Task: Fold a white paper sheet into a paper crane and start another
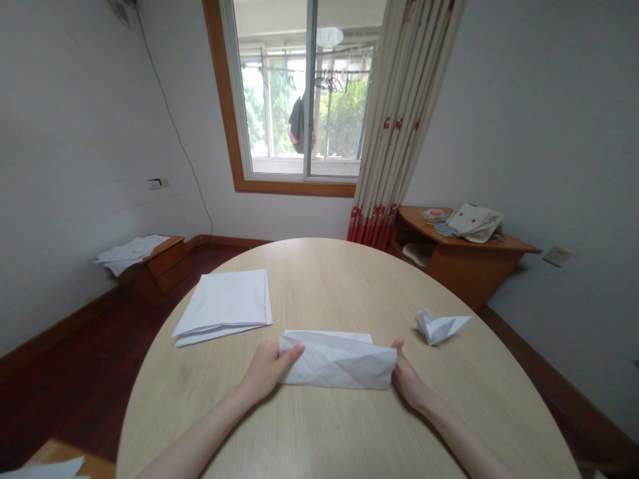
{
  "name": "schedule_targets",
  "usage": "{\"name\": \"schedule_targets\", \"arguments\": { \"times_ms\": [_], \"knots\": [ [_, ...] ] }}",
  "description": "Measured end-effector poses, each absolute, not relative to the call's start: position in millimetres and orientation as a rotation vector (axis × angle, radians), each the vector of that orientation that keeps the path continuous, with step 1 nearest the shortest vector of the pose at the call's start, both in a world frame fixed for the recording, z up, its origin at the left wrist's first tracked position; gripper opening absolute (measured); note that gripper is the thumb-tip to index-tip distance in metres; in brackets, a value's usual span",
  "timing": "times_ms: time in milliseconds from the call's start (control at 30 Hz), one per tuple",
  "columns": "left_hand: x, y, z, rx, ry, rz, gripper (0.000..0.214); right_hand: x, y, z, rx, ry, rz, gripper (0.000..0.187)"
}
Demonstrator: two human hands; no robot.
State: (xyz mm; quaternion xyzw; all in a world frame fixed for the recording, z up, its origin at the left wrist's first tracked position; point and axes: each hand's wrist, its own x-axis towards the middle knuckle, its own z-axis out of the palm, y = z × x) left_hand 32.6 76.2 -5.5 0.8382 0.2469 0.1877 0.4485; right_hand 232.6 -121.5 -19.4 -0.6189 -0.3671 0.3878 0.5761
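Between my two hands is a white sheet of paper [339,364], folded over and marked with diagonal creases. My left hand [272,368] grips its left end, thumb on top and the other fingers hidden beneath. At the right end my right hand [407,376] touches the edge, its fingers mostly behind the paper, so its grip shows only in part. To the right lies a folded paper bird [440,327] with a pointed end. A stack of white paper [224,303] rests to the left, beyond my left hand.
The round wooden table [329,432] carries all of this. A low cabinet [469,266] with a cloth bag [474,221] stands back right, near a curtain [399,133]. Papers [132,249] lie on a small wooden stand [170,263] at left. A window [299,100] is ahead.
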Motion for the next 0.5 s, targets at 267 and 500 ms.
{"name": "schedule_targets", "arguments": {
  "times_ms": [267, 500],
  "knots": [
    [33.9, 76.9, -4.6, 2.074, 0.66, 0.501, 0.05, 225.2, -120.0, -5.1, -1.515, -0.876, 0.905, 0.08],
    [32.8, 72.1, -1.1, 2.093, 0.595, 0.549, 0.06, 218.7, -113.8, -10.2, -1.585, -0.852, 0.777, 0.051]
  ]
}}
